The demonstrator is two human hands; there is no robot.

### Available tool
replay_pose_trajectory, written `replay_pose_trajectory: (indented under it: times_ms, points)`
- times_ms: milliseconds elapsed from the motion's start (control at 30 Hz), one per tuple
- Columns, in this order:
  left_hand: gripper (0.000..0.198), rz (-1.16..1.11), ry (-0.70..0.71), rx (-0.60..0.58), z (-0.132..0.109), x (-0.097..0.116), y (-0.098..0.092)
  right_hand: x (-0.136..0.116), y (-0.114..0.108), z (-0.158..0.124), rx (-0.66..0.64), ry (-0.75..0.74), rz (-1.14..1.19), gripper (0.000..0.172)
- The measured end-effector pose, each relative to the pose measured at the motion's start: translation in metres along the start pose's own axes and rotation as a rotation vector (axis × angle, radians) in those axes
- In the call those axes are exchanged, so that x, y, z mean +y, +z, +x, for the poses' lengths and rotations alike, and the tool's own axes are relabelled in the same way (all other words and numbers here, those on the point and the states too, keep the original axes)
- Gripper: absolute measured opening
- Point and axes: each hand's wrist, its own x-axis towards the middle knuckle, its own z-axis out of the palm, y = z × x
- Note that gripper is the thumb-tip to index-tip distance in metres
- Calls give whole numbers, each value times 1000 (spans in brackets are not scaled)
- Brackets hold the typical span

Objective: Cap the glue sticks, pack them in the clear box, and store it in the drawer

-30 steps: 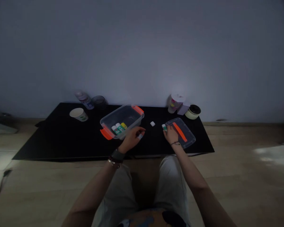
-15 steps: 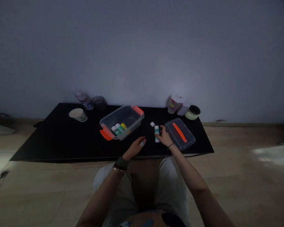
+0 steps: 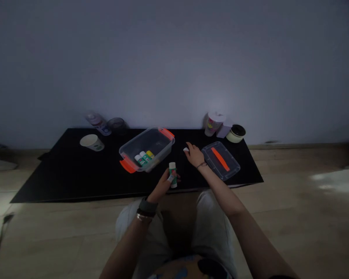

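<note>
My left hand [image 3: 164, 181] is wrapped round a green and white glue stick [image 3: 172, 170], held upright near the table's front edge. Farther right, my right hand [image 3: 195, 155] reaches over the table with its thumb and fingertips round a small white cap [image 3: 185, 149]. Left of both hands stands a clear plastic box [image 3: 162, 155] with orange latches. Several glue sticks [image 3: 142, 158] lie inside it, one with a yellow cap [image 3: 149, 154]. The box's clear lid [image 3: 233, 167], with an orange handle, lies flat beside my right wrist.
On the black table [image 3: 75, 178], a paper cup [image 3: 92, 143], a spray bottle [image 3: 98, 123] and a dark bowl [image 3: 117, 126] stand at the left. Along the back right are a lidded plastic cup [image 3: 212, 124], a pale box [image 3: 223, 129] and a cream round container [image 3: 235, 134]. A wall rises behind.
The glue stick has passed from my right hand to my left, which now grips it upright. My right hand has moved left and away from me to the white cap.
</note>
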Motion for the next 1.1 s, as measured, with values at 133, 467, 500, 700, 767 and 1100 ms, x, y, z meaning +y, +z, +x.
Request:
replay_pose_trajectory:
  times_ms: [133,467,500,700,767,1100]
  points:
    - [53,112,56,-5,-5,5,-1,2,11,20,-65,-36,-173,45]
    - [50,154,64,-25,-11,15,3,9,13,10,-99,4,196,25]
    - [51,152,67,-25,-12,15,4,8,10,6,-94,37,366,28]
    - [48,167,121,-81,-22,23,10,-11,-10,-35,-202,-92,1052,35]
    - [50,167,117,-95,-27,28,12,-16,-17,-50,-207,-145,1059,36]
    - [50,-20,60,-183,-45,42,11,-23,-52,-82,-164,-327,906,32]
